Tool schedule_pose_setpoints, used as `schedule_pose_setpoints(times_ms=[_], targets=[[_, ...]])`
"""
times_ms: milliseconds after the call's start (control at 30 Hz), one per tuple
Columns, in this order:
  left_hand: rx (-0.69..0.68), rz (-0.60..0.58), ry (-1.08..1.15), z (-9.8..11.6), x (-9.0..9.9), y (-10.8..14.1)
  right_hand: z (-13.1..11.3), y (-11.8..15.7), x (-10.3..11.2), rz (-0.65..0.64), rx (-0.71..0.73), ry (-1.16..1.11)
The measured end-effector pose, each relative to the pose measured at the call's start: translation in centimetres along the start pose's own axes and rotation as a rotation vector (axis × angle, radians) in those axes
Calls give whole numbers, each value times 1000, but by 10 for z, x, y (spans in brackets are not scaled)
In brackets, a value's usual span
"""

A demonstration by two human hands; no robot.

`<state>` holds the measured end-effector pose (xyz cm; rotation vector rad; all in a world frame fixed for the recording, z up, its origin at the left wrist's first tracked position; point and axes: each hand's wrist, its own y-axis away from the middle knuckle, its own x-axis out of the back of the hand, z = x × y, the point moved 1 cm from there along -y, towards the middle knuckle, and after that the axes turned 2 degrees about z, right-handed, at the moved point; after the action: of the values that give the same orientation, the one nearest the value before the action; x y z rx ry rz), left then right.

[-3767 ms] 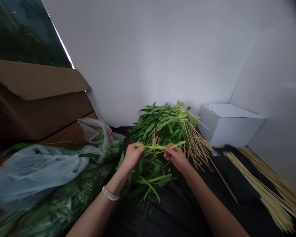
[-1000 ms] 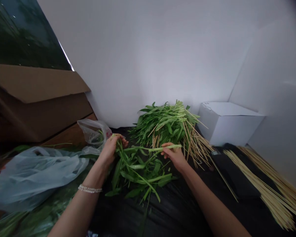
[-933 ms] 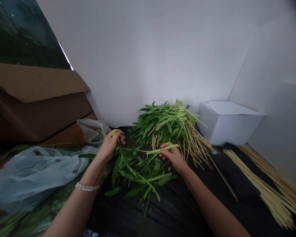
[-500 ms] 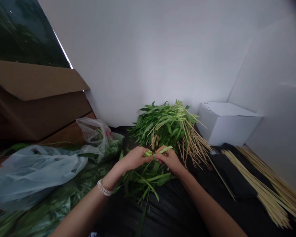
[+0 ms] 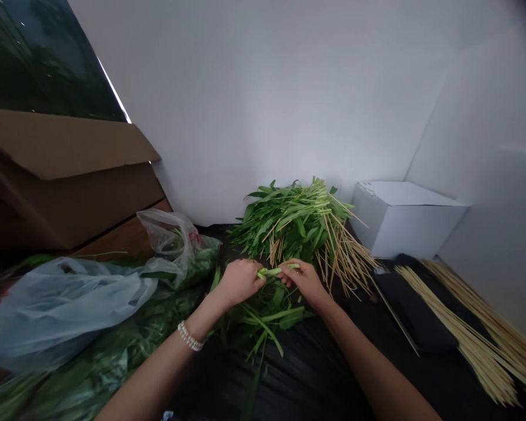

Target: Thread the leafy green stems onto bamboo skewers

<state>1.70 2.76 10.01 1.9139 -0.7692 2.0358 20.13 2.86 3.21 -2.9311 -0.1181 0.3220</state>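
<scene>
Between my two hands runs a short, pale green leafy-vegetable stem [image 5: 272,272], held roughly level. My left hand [image 5: 241,282], with a white beaded bracelet at the wrist, is closed round its left end. The fingers of my right hand [image 5: 302,279] pinch the other end, whose tip shows above them. Below both hands lie loose green leaves and stems [image 5: 272,318] on the black sheet [image 5: 307,368]. Just beyond the hands is a pile of leafy greens [image 5: 284,216] with thin wooden sticks [image 5: 344,251] poking out toward the right.
At left are a pale plastic bag [image 5: 65,310], a clear bag of greens [image 5: 179,245] and a cardboard box [image 5: 65,175]. On the right stand a white box [image 5: 403,216], a black flat case [image 5: 416,310] and bundles of thin sticks [image 5: 469,345]. A white wall [image 5: 263,105] closes the back.
My hands have drawn slightly apart, and the stem now lies straighter between them. My left hand has turned, its knuckles more on top. The piles and bags stay put.
</scene>
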Motion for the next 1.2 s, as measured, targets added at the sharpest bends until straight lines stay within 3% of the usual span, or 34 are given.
schedule_pose_setpoints(times_ms=[100,200,333,433,533,667,833,933,1000,1133,1200], targets=[[41,55,89,-2,-3,-2,0,1,-2,6,2,-24],[212,89,371,-11,-8,-8,1,2,-6,-2,18,-63],[483,277,687,-41,-7,-16,5,0,-4,-3,23,-115],[555,381,775,-66,6,-14,7,-4,6,71,9,-207],[456,386,891,-77,26,-9,9,-6,12,71,-43,-253],[261,274,749,-57,43,-6,9,-2,5,-1,-69,-172],[12,-49,570,-15,31,-7,8,6,-10,-121,-18,-15],[-62,-198,486,-3,18,-6,9,7,-13,-151,40,80],[-78,-244,398,-2,12,-5,9,9,-13,-143,150,275],[-99,-213,163,-3,5,-1,3,16,-16,-167,520,950],[-111,-204,89,-2,3,1,2,19,-20,-222,613,1212]])
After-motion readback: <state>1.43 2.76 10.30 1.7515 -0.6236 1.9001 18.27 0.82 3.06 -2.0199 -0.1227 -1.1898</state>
